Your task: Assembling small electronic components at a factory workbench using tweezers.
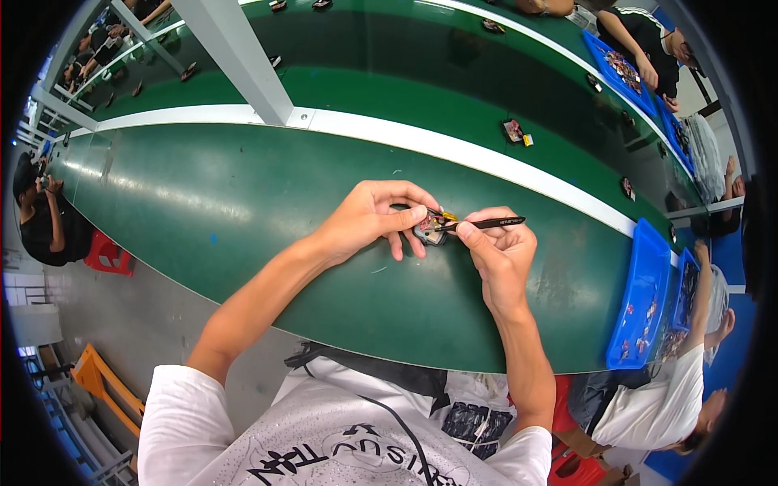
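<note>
Over the green tabletop my left hand point(387, 212) holds a small dark electronic assembly point(430, 230) by its edge, thumb on top and fingers beneath. Red and yellow parts show inside its open casing. Black tweezers point(494, 223) are pinched in my right hand point(501, 247), and their tips reach into the assembly from the right. The exact spot that the tips touch is too small to make out.
A white rail point(454, 154) and a grey post point(243, 61) border the table's far side. Beyond it, a dark green belt point(389, 49) carries several small assemblies, one point(514, 131) near the rail. A blue tray point(636, 304) with small parts stands at the right. Other people work around.
</note>
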The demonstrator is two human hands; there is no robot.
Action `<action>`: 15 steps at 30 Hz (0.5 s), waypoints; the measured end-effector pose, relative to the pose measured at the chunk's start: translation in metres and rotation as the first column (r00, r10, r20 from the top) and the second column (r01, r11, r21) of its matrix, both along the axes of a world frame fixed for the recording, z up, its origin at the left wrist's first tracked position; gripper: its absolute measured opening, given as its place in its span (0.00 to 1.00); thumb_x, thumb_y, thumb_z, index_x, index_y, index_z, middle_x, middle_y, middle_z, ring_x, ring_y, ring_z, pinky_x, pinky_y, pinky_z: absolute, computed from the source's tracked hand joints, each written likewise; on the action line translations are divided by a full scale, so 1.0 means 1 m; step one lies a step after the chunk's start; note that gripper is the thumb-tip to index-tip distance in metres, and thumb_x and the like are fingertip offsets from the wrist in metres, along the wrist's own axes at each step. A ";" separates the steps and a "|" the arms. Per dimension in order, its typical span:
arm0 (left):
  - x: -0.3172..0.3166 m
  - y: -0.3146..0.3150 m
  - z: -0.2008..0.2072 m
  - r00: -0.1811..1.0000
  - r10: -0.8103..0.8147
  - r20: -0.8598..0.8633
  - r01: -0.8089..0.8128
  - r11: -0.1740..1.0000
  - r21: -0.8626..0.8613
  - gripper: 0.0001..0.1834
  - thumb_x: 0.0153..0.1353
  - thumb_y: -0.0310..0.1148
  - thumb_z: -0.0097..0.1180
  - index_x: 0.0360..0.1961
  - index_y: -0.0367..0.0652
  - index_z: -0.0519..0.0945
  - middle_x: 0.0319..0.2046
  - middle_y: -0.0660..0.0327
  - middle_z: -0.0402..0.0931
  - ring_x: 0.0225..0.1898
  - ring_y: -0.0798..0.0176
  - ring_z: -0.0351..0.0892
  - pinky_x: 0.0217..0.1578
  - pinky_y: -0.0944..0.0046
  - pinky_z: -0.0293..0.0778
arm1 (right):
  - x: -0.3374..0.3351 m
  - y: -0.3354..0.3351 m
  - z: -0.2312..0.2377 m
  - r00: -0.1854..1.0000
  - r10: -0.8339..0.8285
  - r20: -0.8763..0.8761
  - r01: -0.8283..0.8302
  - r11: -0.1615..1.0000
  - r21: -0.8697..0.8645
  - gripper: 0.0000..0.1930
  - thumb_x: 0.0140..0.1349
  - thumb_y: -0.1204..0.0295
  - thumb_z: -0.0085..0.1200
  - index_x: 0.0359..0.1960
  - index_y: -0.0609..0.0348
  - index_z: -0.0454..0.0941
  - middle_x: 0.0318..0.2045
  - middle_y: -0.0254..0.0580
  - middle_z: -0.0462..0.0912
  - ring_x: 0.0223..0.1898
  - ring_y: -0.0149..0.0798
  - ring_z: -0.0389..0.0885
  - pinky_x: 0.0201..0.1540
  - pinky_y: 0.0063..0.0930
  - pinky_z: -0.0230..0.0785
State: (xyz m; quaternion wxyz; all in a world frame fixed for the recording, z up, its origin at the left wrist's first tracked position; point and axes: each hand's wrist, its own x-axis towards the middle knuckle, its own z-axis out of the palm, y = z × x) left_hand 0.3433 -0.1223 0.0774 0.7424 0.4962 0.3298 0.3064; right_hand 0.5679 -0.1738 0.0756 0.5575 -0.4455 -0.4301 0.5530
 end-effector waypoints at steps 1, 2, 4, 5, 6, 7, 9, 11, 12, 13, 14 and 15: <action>0.001 0.000 0.000 1.000 -0.001 0.029 0.001 1.000 -0.023 0.14 0.72 0.31 0.57 0.52 0.31 0.79 0.42 0.50 0.82 0.31 0.59 0.88 0.23 0.70 0.79 | 0.002 0.000 0.000 1.000 0.013 -0.028 -0.013 1.000 -0.001 0.08 0.61 0.79 0.68 0.39 0.66 0.82 0.28 0.40 0.86 0.18 0.17 0.71 0.16 0.13 0.52; 0.003 -0.001 -0.001 0.998 -0.001 0.059 0.004 0.999 -0.049 0.15 0.72 0.31 0.57 0.52 0.30 0.79 0.43 0.50 0.82 0.31 0.59 0.88 0.24 0.70 0.80 | 0.003 0.000 -0.001 1.000 0.011 -0.029 -0.011 1.000 0.001 0.08 0.61 0.79 0.68 0.39 0.66 0.82 0.28 0.40 0.86 0.18 0.17 0.71 0.16 0.13 0.52; 0.006 -0.001 -0.002 0.997 -0.002 0.083 0.005 0.999 -0.042 0.15 0.72 0.31 0.57 0.52 0.30 0.78 0.44 0.50 0.82 0.32 0.58 0.88 0.25 0.69 0.81 | 0.005 0.000 -0.001 0.999 -0.001 -0.046 0.001 1.000 0.005 0.09 0.60 0.78 0.68 0.39 0.66 0.82 0.27 0.40 0.86 0.17 0.17 0.69 0.15 0.14 0.50; 0.008 -0.001 -0.003 0.994 -0.001 0.108 0.005 0.999 -0.039 0.16 0.72 0.31 0.57 0.53 0.29 0.77 0.45 0.49 0.82 0.34 0.58 0.88 0.26 0.69 0.82 | 0.005 -0.001 -0.001 0.999 -0.002 -0.047 0.002 1.000 0.005 0.09 0.60 0.78 0.68 0.39 0.66 0.82 0.27 0.40 0.86 0.17 0.17 0.69 0.15 0.14 0.50; 0.009 -0.001 -0.003 0.994 -0.002 0.107 0.006 0.999 -0.039 0.16 0.72 0.31 0.57 0.53 0.29 0.77 0.45 0.49 0.82 0.34 0.58 0.88 0.26 0.69 0.82 | 0.005 -0.001 -0.001 0.999 -0.013 -0.037 0.014 1.000 0.011 0.09 0.60 0.78 0.68 0.39 0.66 0.82 0.27 0.40 0.86 0.17 0.16 0.69 0.15 0.14 0.50; 0.011 -0.001 -0.003 0.993 0.017 0.117 -0.016 1.000 -0.011 0.17 0.71 0.31 0.56 0.54 0.29 0.77 0.45 0.49 0.82 0.34 0.58 0.88 0.27 0.68 0.83 | 0.005 -0.001 -0.001 0.999 -0.024 -0.027 0.025 1.000 0.016 0.09 0.60 0.78 0.68 0.39 0.66 0.82 0.27 0.40 0.86 0.17 0.16 0.68 0.15 0.14 0.50; 0.013 -0.002 -0.003 0.991 0.035 0.126 -0.038 0.999 0.015 0.18 0.71 0.31 0.56 0.55 0.29 0.76 0.46 0.49 0.81 0.35 0.57 0.88 0.28 0.68 0.84 | 0.006 -0.001 -0.002 0.999 -0.034 -0.019 0.035 0.999 0.026 0.09 0.61 0.78 0.68 0.39 0.66 0.82 0.27 0.39 0.86 0.17 0.16 0.68 0.15 0.14 0.50; 0.016 -0.004 -0.001 0.991 0.056 0.124 -0.058 0.998 0.018 0.19 0.71 0.31 0.56 0.57 0.30 0.75 0.46 0.49 0.81 0.36 0.57 0.88 0.30 0.68 0.84 | 0.008 -0.002 -0.003 0.999 -0.044 -0.009 0.044 0.998 0.036 0.09 0.61 0.78 0.68 0.39 0.66 0.82 0.27 0.39 0.85 0.16 0.16 0.68 0.15 0.14 0.49; 0.018 -0.006 0.000 0.991 0.055 0.124 -0.058 0.998 0.018 0.19 0.71 0.31 0.56 0.57 0.30 0.75 0.46 0.49 0.81 0.36 0.57 0.88 0.30 0.68 0.84 | 0.009 -0.002 -0.003 0.999 -0.043 -0.015 0.043 0.998 0.035 0.09 0.61 0.78 0.68 0.39 0.66 0.82 0.26 0.39 0.85 0.17 0.16 0.68 0.15 0.14 0.49; 0.020 -0.007 0.001 0.988 0.066 0.143 -0.069 0.997 0.021 0.19 0.71 0.31 0.56 0.57 0.30 0.75 0.46 0.49 0.81 0.37 0.57 0.88 0.30 0.68 0.84 | 0.011 -0.003 -0.002 0.999 -0.042 -0.021 0.043 0.999 0.034 0.09 0.61 0.78 0.68 0.40 0.66 0.82 0.26 0.38 0.85 0.17 0.16 0.68 0.15 0.14 0.49; 0.022 -0.007 0.002 0.984 0.076 0.160 -0.081 0.996 0.025 0.19 0.71 0.32 0.56 0.58 0.31 0.75 0.46 0.50 0.81 0.38 0.57 0.88 0.31 0.67 0.84 | 0.013 -0.003 -0.003 0.999 -0.042 -0.022 0.042 0.999 0.033 0.09 0.61 0.78 0.68 0.40 0.66 0.82 0.26 0.38 0.85 0.17 0.16 0.68 0.15 0.14 0.49; 0.022 -0.007 0.001 0.984 0.077 0.159 -0.082 0.996 0.024 0.19 0.71 0.32 0.56 0.58 0.31 0.75 0.46 0.50 0.81 0.38 0.57 0.88 0.31 0.67 0.84 | 0.014 -0.003 -0.002 0.999 -0.039 -0.032 0.039 0.999 0.017 0.09 0.61 0.78 0.68 0.40 0.66 0.82 0.26 0.38 0.85 0.17 0.16 0.68 0.15 0.14 0.49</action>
